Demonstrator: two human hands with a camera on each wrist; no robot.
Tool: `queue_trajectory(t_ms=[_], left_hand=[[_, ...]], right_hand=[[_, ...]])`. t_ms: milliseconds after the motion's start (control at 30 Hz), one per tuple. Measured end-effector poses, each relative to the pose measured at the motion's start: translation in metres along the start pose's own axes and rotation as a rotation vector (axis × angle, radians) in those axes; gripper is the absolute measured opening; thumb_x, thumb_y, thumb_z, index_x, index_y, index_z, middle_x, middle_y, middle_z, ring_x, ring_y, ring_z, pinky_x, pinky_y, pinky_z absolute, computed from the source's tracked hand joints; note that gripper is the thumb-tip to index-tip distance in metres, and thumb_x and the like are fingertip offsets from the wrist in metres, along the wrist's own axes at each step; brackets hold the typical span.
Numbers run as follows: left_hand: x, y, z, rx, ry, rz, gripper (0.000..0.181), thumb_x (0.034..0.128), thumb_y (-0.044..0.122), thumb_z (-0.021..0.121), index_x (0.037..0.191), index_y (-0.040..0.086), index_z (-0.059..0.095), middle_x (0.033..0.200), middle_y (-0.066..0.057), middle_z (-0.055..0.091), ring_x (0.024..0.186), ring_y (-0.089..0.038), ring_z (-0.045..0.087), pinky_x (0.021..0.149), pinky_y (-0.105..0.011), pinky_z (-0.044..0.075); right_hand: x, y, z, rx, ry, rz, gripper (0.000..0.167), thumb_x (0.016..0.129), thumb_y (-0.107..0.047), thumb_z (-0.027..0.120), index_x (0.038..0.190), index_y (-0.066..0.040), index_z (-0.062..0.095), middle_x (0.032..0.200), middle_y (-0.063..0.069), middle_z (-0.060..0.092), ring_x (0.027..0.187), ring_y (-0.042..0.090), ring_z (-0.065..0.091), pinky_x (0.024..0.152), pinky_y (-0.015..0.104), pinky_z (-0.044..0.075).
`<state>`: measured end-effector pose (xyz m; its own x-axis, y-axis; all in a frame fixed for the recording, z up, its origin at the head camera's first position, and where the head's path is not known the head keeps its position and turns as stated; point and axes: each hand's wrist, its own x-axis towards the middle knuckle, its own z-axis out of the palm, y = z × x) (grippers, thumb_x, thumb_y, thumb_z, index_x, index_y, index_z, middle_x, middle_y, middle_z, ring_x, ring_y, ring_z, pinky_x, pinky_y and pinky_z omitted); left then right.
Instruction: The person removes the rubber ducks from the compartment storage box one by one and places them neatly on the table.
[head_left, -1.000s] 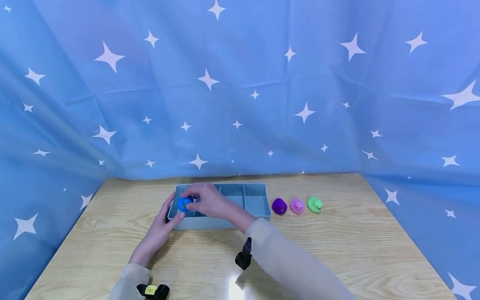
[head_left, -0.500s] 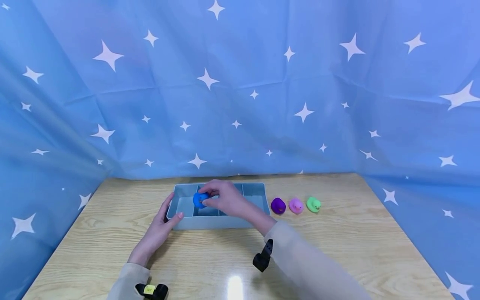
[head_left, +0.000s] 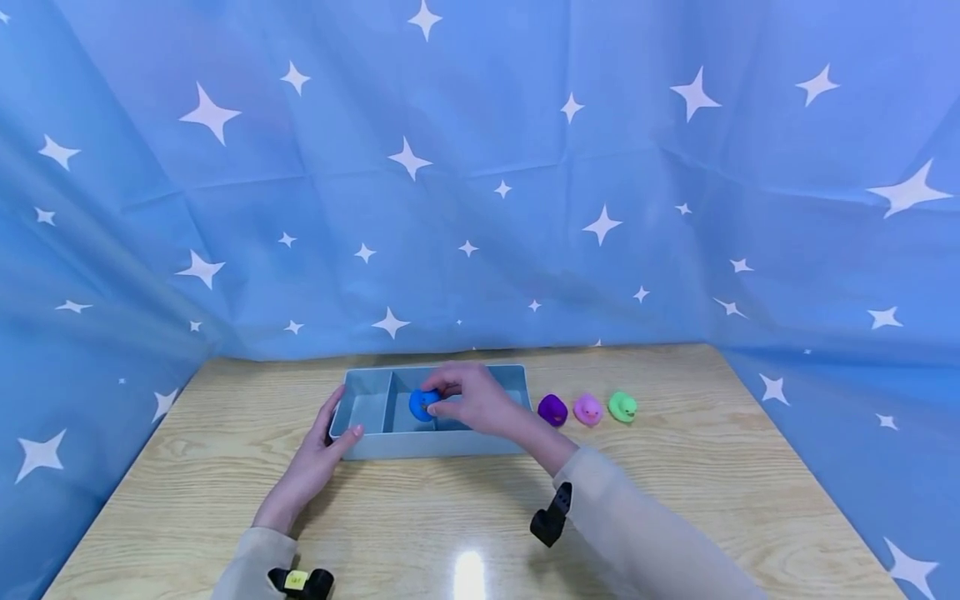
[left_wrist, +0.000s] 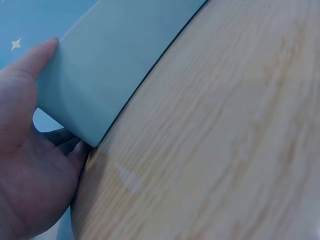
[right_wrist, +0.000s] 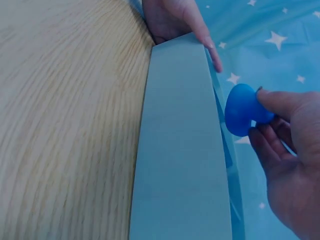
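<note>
Between thumb and fingertips, my right hand (head_left: 483, 402) pinches a blue rubber duck (head_left: 420, 405) above the divided box (head_left: 442, 445). The right wrist view shows the duck (right_wrist: 242, 110) held clear of the rim, its rounded body facing out from the fingers. My left hand (head_left: 313, 457) grips the left end of the grey-blue box, the thumb at the front rim and the fingers along the end wall. In the left wrist view, that hand (left_wrist: 30, 150) wraps the box's corner. My right hand hides part of the right-hand compartments.
Right of the box, a purple duck (head_left: 552, 410), a pink duck (head_left: 588, 410) and a green duck (head_left: 622, 407) stand in a row on the wooden table (head_left: 675, 483). A blue curtain (head_left: 480, 208) with white stars hangs behind and at both sides.
My right hand has carried the blue duck rightward, from over the leftmost compartment to over the middle of the box. The left hand keeps its grip on the box's end.
</note>
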<state>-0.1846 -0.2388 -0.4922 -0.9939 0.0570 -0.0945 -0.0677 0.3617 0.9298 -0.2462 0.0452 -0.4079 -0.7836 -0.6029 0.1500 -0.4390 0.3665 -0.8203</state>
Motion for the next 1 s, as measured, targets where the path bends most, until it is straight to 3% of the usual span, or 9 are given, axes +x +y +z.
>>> queue_trajectory(t_ms=[400,700,1000], left_hand=[[0.001,0.000,-0.001,0.006,-0.007,0.001,0.081,0.1057,0.045,0.055,0.166,0.033,0.003,0.171,-0.018,-0.002,0.154,-0.046,-0.001,0.118,-0.069,0.009],[0.000,0.000,-0.001,0.002,0.001,0.012,0.080,0.1059,0.044,0.055,0.166,0.032,0.005,0.170,-0.020,0.000,0.154,-0.046,0.000,0.118,-0.069,0.009],[0.001,0.000,0.001,-0.003,0.000,0.030,0.079,0.1061,0.045,0.055,0.166,0.031,0.005,0.171,-0.018,-0.001,0.154,-0.046,0.000,0.118,-0.068,0.010]], right_hand=[[-0.021,0.009,-0.019,0.062,0.026,-0.004,0.027,0.096,-0.005,0.072,0.123,-0.003,0.073,0.121,0.009,0.069,0.107,0.023,0.067,0.095,0.037,0.056],[-0.037,0.017,-0.042,0.010,0.096,0.045,0.028,0.096,-0.005,0.073,0.124,-0.006,0.073,0.126,0.010,0.067,0.108,0.026,0.068,0.093,0.038,0.058],[-0.054,0.018,-0.056,0.029,0.115,0.014,0.029,0.094,-0.002,0.073,0.123,-0.001,0.072,0.127,0.015,0.066,0.107,0.030,0.067,0.096,0.046,0.056]])
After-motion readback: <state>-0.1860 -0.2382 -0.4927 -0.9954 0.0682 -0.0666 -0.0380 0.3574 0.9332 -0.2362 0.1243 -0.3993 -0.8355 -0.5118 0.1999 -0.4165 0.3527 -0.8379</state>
